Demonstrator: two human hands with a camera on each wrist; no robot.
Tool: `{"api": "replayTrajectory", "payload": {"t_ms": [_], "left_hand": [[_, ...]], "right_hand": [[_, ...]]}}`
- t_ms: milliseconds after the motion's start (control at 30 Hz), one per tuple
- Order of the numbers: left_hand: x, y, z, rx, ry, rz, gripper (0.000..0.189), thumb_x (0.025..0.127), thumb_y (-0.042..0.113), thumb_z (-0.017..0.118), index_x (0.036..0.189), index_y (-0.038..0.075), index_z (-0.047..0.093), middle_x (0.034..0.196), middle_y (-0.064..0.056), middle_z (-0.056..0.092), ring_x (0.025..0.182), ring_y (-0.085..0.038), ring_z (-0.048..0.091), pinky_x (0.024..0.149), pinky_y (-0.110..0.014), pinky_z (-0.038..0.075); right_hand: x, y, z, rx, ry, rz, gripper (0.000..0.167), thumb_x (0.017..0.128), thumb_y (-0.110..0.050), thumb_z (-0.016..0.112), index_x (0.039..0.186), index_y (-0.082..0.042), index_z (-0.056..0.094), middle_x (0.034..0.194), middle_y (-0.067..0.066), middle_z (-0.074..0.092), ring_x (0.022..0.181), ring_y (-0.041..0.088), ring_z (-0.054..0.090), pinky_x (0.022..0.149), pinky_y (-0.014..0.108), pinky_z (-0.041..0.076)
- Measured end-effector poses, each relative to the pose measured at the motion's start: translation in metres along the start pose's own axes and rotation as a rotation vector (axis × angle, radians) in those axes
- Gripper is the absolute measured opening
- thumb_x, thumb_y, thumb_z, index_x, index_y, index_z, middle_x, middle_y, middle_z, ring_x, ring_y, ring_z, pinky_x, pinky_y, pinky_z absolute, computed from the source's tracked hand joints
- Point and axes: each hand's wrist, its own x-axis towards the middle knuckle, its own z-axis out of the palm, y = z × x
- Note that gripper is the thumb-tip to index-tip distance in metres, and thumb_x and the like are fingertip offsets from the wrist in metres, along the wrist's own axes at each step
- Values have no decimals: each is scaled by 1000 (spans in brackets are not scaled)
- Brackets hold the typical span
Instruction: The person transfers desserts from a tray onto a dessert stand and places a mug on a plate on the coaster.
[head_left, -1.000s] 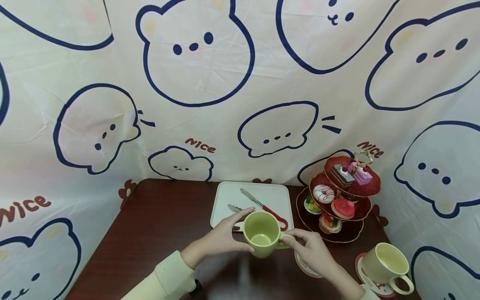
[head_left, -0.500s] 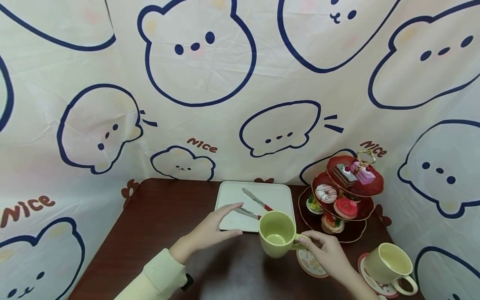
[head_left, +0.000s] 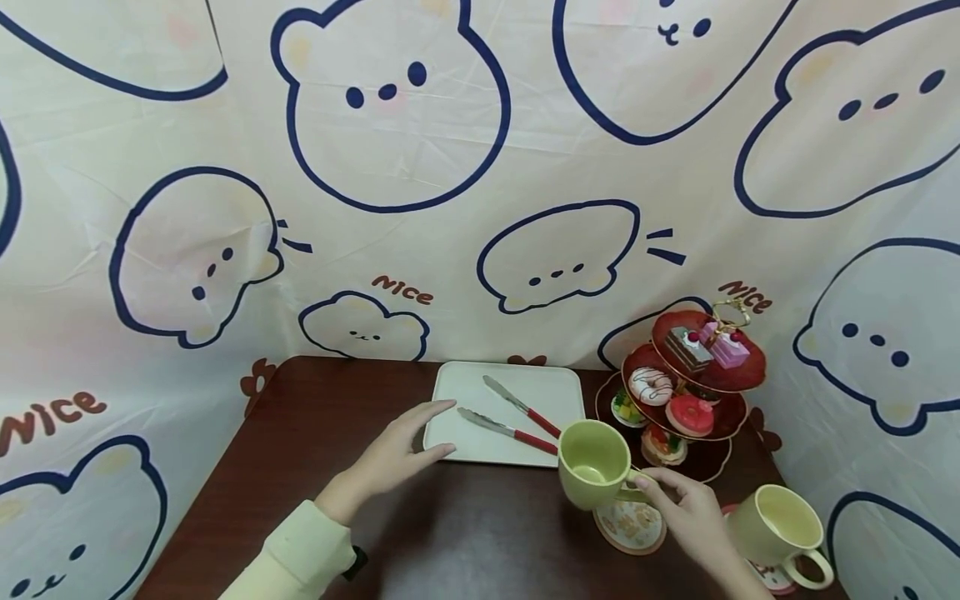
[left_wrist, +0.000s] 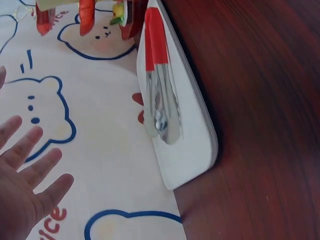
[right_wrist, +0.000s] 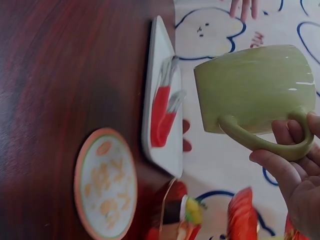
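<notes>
My right hand (head_left: 693, 512) grips the handle of a yellow-green mug (head_left: 588, 483). In the right wrist view the mug (right_wrist: 255, 90) is held in the air, thumb and fingers curled about its handle. A round coaster (head_left: 632, 531) with an orange rim lies on the table below and beside the mug. To the left, my left hand (head_left: 386, 458) hovers by the front left corner of a white tray (head_left: 450, 425), holding nothing. Its fingers look spread and loose in the left wrist view. Two red-handled knives (head_left: 487, 422) lie on the tray.
A second matching mug (head_left: 776, 525) stands on a coaster (head_left: 776, 579) at the far right. Behind my right hand rises a red tiered stand (head_left: 708, 387) with toy-like cakes and donuts. A printed cloth (head_left: 450, 250) hangs along the dark wooden table's (head_left: 315, 417) back edge.
My left hand has let go of the mug and drawn back left. My right hand has carried the mug rightward, closer to the coaster, uncovering the knives on the tray.
</notes>
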Motion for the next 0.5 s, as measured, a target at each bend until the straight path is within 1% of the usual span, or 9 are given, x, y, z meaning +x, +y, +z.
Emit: {"api": "replayTrajectory", "payload": {"t_ms": [33,67,133,267,433,500], "left_hand": [[-1,-2,-1,5,5,-4,61,97,28,73,151,10,51,150,-10,53,138,-30,49,106,-54,46],[-2,-4,-2,11,12,-8,61,97,29,73,151,10,51,149,-10,53,139,-31,48,109,-55,43],[-4,-7,-3,16,27,-16,60,97,29,72,150,10,51,149,-10,53,139,-32,48,110,-56,42],[-6,-12,-4,17,42,-32,59,97,29,72,150,9,52,149,-11,54,139,-33,48,110,-57,41],[-9,-17,-4,15,46,-73,59,97,30,72,149,11,52,149,-11,53,139,-33,48,112,-56,40],[-10,-18,-4,9,51,-91,59,96,28,73,149,11,53,149,-11,53,139,-33,47,112,-56,40]], "right_hand": [[-1,2,-1,4,8,10,10,96,-11,72,102,-7,78,92,4,77,74,2,63,62,21,51],[-2,4,-2,4,15,25,10,97,-11,72,103,-6,78,91,4,77,71,2,61,60,21,50],[-5,9,-3,-2,22,55,12,98,-12,70,104,-4,78,91,6,76,71,2,60,59,21,48],[-9,19,-6,-28,32,109,16,99,-15,69,105,-2,77,93,8,75,70,2,56,59,22,46],[-15,32,-9,5,37,135,19,101,-12,66,108,4,75,102,15,75,82,3,67,66,22,56],[-17,37,-10,26,31,153,21,102,-12,65,109,5,74,105,18,74,84,3,68,68,23,58]]}}
